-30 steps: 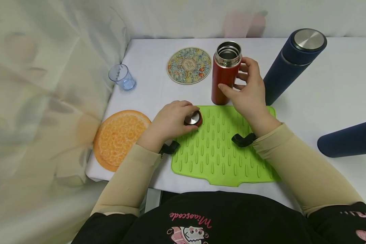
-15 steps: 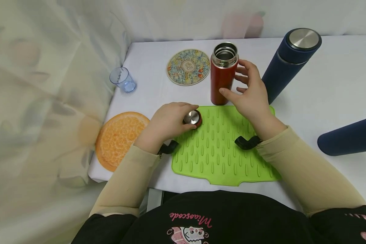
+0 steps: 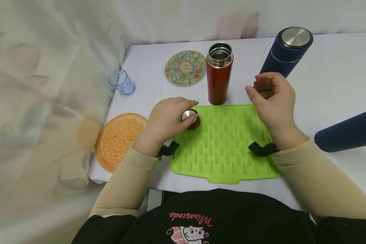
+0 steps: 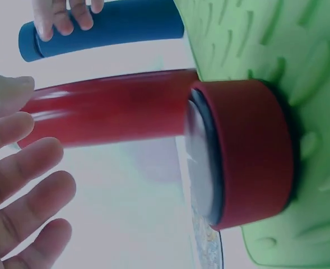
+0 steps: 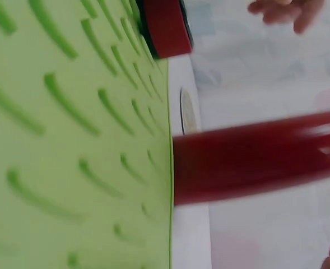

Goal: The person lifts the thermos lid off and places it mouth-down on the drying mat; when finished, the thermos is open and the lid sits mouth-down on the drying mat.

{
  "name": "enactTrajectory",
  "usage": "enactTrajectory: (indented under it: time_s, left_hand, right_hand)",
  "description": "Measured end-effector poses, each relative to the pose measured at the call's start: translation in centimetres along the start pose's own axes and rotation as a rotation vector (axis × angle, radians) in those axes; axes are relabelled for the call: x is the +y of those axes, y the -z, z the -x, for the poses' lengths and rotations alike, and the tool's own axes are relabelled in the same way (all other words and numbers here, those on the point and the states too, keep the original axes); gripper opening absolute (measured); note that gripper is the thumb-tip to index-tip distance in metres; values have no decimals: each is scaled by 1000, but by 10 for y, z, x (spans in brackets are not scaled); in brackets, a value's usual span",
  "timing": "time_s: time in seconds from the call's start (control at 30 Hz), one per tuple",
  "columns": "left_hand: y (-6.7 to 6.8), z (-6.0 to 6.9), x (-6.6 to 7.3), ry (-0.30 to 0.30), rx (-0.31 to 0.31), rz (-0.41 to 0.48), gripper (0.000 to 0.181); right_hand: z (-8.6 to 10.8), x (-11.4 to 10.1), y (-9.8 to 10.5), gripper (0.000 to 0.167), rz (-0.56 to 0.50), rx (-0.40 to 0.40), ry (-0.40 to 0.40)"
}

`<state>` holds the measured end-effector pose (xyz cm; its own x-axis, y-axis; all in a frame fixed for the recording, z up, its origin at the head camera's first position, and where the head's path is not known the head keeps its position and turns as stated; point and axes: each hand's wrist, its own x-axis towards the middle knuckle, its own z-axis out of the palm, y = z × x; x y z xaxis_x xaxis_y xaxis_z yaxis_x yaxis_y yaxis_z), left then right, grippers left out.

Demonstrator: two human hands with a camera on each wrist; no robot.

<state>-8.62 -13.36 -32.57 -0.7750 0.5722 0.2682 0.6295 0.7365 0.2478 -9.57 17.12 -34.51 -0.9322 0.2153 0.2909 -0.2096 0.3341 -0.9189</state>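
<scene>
The red bottle (image 3: pixel 219 78) stands uncapped behind the green mat (image 3: pixel 222 145), touched by neither hand. Its red cap with a silver top (image 3: pixel 194 122) lies on the mat's back left corner. Over that cap hovers the left hand (image 3: pixel 166 118); the left wrist view shows its fingers (image 4: pixel 30 202) spread apart from the cap (image 4: pixel 254 154). The right hand (image 3: pixel 276 105), fingers bent and holding nothing visible, is in front of the tall blue bottle (image 3: pixel 285 54), hiding its lower part; contact between them cannot be told.
A blue-tinted glass (image 3: pixel 122 82) stands at the back left, an orange round mat (image 3: pixel 119 142) in front of it. Behind the green mat lies a patterned round coaster (image 3: pixel 185 68). Another dark blue bottle (image 3: pixel 350 130) is at the right edge.
The right hand has left the red bottle and moved right to the tall blue bottle. The left hand has loosened from the cap, its fingers now above and apart from it.
</scene>
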Motion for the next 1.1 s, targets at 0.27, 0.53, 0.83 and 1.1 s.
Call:
enactTrajectory:
  time_s: [0.27,0.53,0.83,1.1]
  left_hand:
    - [6,0,8,-152,161,25,24]
    - [22,-12,24,-299,285,46,26]
    - [37,-27,42,-385,330,69,37]
    - [44,-30,47,-404,328,56,35]
  right_hand:
    - [-10,11,23,29,-78,254,-70]
    - [-22,15,30,79,-4,139,-248]
    - [-26,23,26,83,-26,119,-208]
    - [-22,21,23,72,-58,222,-53]
